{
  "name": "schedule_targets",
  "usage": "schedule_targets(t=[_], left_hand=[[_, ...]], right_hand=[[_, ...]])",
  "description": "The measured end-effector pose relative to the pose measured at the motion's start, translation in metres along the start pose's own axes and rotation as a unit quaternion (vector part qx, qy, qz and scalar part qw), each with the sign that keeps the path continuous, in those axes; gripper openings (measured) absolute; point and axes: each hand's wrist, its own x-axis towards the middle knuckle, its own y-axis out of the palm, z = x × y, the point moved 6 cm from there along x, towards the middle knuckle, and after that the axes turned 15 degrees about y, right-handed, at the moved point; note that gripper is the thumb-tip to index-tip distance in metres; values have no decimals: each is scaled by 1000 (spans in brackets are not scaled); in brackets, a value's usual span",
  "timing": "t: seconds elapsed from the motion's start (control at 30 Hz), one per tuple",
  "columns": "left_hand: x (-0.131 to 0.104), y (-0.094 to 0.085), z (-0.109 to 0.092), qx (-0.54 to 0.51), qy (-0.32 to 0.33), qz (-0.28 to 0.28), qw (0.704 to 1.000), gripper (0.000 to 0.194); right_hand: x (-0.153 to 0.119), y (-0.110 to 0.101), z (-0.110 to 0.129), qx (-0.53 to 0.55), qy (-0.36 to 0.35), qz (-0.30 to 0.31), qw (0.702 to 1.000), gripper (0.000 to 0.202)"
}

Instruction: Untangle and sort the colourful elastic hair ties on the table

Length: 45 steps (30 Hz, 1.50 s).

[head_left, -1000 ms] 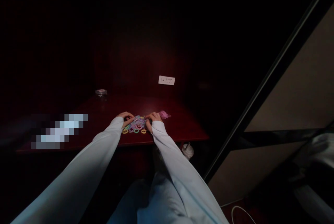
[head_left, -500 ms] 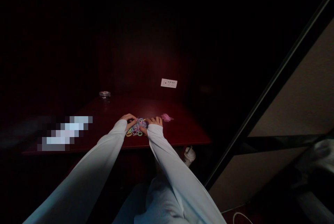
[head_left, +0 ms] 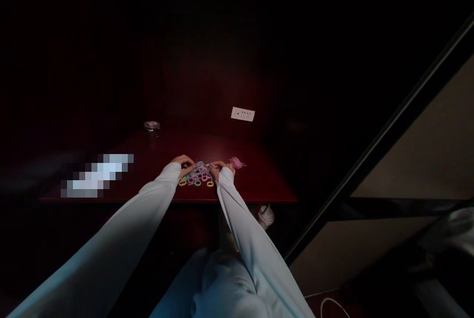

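A pile of small coloured rings (head_left: 200, 172), purple, pink, green and yellow, lies on the dark red table (head_left: 255, 179) near its front edge. My left hand (head_left: 184, 164) is at the pile's left side, fingers curled with the tips together at the rings; what they pinch is too small to make out. At the right side of the pile my right hand (head_left: 219, 167) has its thumb and fingers closed at the rings, and any held piece is hidden. Just beyond my right hand sits a separate pink tangle (head_left: 237, 162).
A clear round jar (head_left: 151, 129) stands at the back left. A blurred pale patch (head_left: 99, 175) lies on the left. A white socket plate (head_left: 243, 114) is on the wall, and a lidded cup (head_left: 265, 217) is below the table's front edge.
My right hand has shifted slightly right and its fingers have drawn in, uncovering more rings, including a yellow one. The whole view has tilted a little, so the table appears higher.
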Motion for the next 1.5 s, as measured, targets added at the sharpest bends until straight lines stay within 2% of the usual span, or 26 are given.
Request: schedule_targets(t=[0.23, 0.4, 0.5, 0.6, 0.63, 0.7, 0.83, 0.97, 1.1, 1.27, 1.5], left_hand=[[-2, -11, -10, 22, 8, 0, 1000, 25], [-6, -27, -16, 22, 2, -64, 998, 30], [-6, -28, -14, 6, 6, -46, 999, 32], [-7, -30, -11, -3, 5, -7, 1000, 32], [-8, -31, -11, -5, 5, 6, 1000, 32], [-11, -34, -13, -3, 3, 31, 1000, 31], [-17, -32, -21, -6, 15, 73, 997, 35], [-16, -30, -26, 5, 48, 95, 994, 35], [-12, -32, -27, 69, 88, 112, 987, 29], [-13, -33, -35, 142, 123, 118, 975, 27], [-15, -18, -54, 234, 175, 142, 946, 36]], right_hand=[[9, 7, -9, 36, -24, 35, 998, 25], [20, 10, -19, 173, -30, 39, 984, 29], [29, 7, -24, 318, -27, 41, 947, 26], [37, 1, -35, 462, -6, 78, 884, 26], [39, 2, -37, 482, 3, 114, 869, 26], [39, 0, -43, 492, 11, 136, 860, 28], [36, -1, -47, 491, 9, 149, 858, 26], [42, 8, -45, 493, 29, 152, 856, 22], [46, 13, -39, 496, 24, 144, 856, 20], [33, 6, -34, 469, 3, 120, 875, 23], [29, 2, -33, 454, -7, 114, 884, 25]])
